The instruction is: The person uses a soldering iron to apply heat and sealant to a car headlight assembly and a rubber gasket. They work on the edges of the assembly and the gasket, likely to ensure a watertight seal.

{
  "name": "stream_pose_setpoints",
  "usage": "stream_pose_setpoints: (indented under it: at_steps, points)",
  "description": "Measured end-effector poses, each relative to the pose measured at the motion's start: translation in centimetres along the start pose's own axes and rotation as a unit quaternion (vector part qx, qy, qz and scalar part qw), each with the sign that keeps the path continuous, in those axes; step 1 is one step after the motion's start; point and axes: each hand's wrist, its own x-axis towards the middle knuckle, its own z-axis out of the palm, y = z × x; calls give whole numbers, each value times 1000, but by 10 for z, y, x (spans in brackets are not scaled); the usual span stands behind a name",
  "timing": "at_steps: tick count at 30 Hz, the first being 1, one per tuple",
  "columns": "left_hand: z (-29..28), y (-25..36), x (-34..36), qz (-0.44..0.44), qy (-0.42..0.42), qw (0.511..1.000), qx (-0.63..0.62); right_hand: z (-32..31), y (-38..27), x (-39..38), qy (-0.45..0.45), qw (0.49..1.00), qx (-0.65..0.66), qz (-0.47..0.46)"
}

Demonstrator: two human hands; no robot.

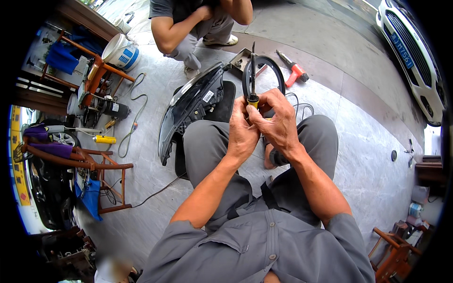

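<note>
Both my hands are raised in front of my knees, close together around a tool with a yellow-and-black handle and a long metal shaft (253, 80). Its dark, pointed end faces up and away from me. My right hand (276, 115) pinches near the handle, fingers bent over it. Against the handle's other side, my left hand (243, 132) is closed, its grip partly covered by the right. Behind the shaft shows a black ring (281, 78). To the left, a car headlight (193, 108) leans over a black mat (227, 104).
A red heat gun (296, 73) lies on the floor beyond the ring, near a metal tray (234, 60) of small parts. Another person (188, 26) crouches opposite. Wooden stools (101, 165), a bucket (120, 52) and cables (133, 127) are at left; a white car (415, 56) stands far right.
</note>
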Motion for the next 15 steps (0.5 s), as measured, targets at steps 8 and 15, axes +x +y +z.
stream_pose_setpoints:
  at_steps: [8, 15]
  points:
    - [-19, 22, 0, -96, 27, 990, -101, -10, -6, -3, 7, 984, 145, 103]
    - [-46, 22, -1, -90, 49, 989, -105, -14, 4, -6, 2, 966, 230, 114]
